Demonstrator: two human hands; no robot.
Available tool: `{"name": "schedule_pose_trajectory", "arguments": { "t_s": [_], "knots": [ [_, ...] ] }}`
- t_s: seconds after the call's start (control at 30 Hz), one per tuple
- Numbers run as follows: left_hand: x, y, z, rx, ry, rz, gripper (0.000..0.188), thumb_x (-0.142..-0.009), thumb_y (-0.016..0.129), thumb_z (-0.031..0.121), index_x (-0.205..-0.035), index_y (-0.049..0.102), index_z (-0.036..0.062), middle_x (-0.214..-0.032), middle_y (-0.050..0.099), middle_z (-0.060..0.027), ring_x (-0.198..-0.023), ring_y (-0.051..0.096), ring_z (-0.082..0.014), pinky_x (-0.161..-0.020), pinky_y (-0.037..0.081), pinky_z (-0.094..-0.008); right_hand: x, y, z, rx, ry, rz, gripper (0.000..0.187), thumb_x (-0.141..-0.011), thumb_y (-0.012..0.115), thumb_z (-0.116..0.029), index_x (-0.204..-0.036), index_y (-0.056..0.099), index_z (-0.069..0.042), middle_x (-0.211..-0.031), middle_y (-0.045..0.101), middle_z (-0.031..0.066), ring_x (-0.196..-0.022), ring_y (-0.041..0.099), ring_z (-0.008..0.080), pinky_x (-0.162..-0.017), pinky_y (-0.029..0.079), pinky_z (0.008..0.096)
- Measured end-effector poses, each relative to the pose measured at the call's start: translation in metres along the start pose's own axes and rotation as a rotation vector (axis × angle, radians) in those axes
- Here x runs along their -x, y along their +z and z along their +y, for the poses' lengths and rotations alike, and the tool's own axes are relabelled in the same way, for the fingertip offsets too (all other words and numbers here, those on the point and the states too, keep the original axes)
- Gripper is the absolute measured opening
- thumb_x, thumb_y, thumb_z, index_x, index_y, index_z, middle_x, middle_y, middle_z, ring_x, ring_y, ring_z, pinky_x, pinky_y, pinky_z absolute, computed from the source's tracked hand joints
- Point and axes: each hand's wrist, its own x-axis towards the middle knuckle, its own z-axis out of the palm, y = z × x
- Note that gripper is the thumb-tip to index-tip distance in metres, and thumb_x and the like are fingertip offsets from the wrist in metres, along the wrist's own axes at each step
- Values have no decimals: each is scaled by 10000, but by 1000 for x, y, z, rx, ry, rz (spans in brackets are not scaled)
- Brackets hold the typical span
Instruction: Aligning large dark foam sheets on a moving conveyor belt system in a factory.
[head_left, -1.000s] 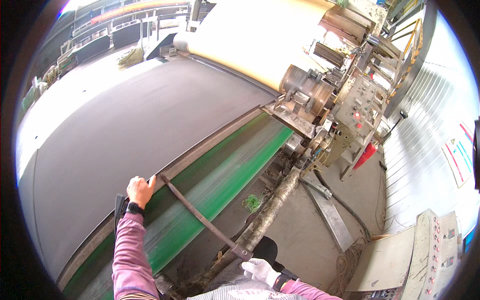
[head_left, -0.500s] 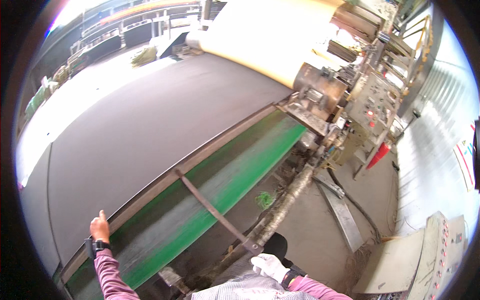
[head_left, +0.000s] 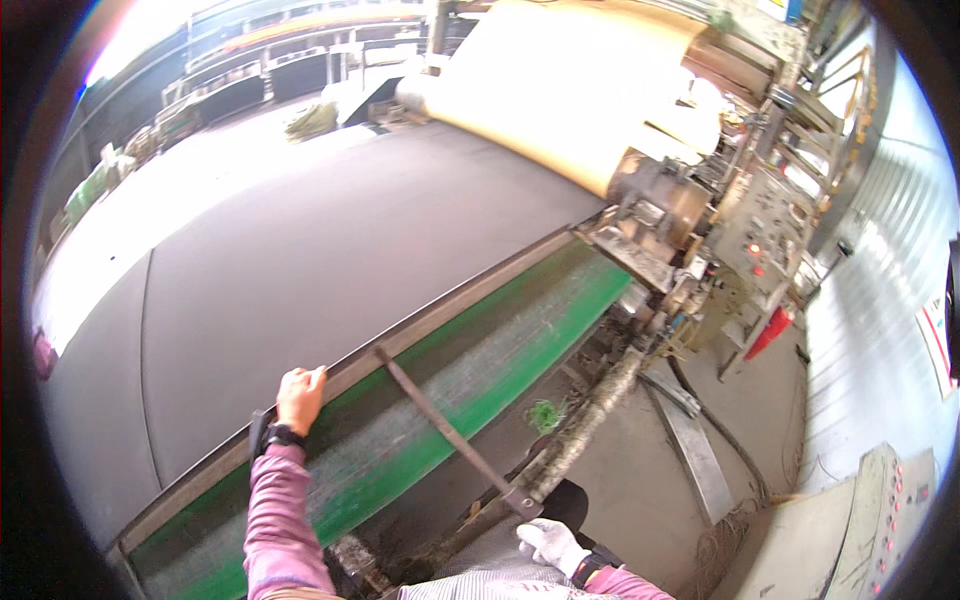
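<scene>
A wide dark grey sheet (head_left: pixel 330 260) lies flat on a long table. My bare left hand (head_left: pixel 301 402) is at its near edge, fingers curled against the sheet's border, with a dark band on the wrist. Beneath that edge runs a green belt (head_left: pixel 440 410). A rusty metal bar (head_left: pixel 440 420) crosses the belt and slants toward my body. Close by the bar's lower end is my right hand (head_left: pixel 552 547), in a white glove and curled closed. Whether anything lies inside its fingers is hidden.
A large yellow-cream roll (head_left: pixel 560 90) spans the sheet's far end. Right of it are machine parts and a control panel (head_left: pixel 765 235). A metal plank (head_left: pixel 693 455) and a dark hose (head_left: pixel 735 450) lie on the floor. A button console (head_left: pixel 880 530) stands at the lower right.
My left hand has moved right and farther along the sheet's edge, its fingers now curled at the border. My right hand stays closed by the bar's end. The view has shifted slightly.
</scene>
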Motion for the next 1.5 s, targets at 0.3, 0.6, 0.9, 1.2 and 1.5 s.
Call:
{"name": "schedule_pose_trajectory", "arguments": {
  "t_s": [0.3,0.6,0.9,1.2,1.5],
  "knots": [
    [76,-91,-154,-48,-288,130,385,-862,629,342,-682,705,10,-784,651,-162,-750,616,-297,-707,483,-379,-3,-5,3,-38,-71,-55,225,-875,630,-295,-878,658,-72,-677,626,0,-509,521,73,-465,411,217],
    [27,-42,-11,-226,-119,33,306,-828,600,429,-859,738,156,-926,631,-64,-917,556,-282,-784,471,-387,2,-2,-11,13,-10,-48,232,-883,593,-296,-876,633,-68,-677,606,9,-504,505,81,-467,400,220],
    [-47,28,64,-222,17,-141,497,-865,479,582,-929,725,154,-993,657,-105,-1021,572,-330,-856,489,-446,0,7,-14,-27,61,21,181,-865,601,-220,-822,606,-44,-620,598,37,-461,509,85,-380,368,219],
    [-6,-51,-70,-363,-176,254,474,-741,703,419,-956,652,0,-946,656,-184,-935,619,-328,-844,492,-422,3,4,-12,0,36,65,221,-857,597,-242,-789,602,-32,-605,594,60,-416,478,95,-387,371,233],
    [51,-116,-176,-458,-818,-79,626,-644,703,437,-1052,605,-29,-1128,570,-240,-1109,539,-367,-937,458,-421,-2,1,-16,35,132,26,179,-843,642,-260,-824,621,-83,-611,608,23,-427,493,87,-399,380,231]
  ]
}}
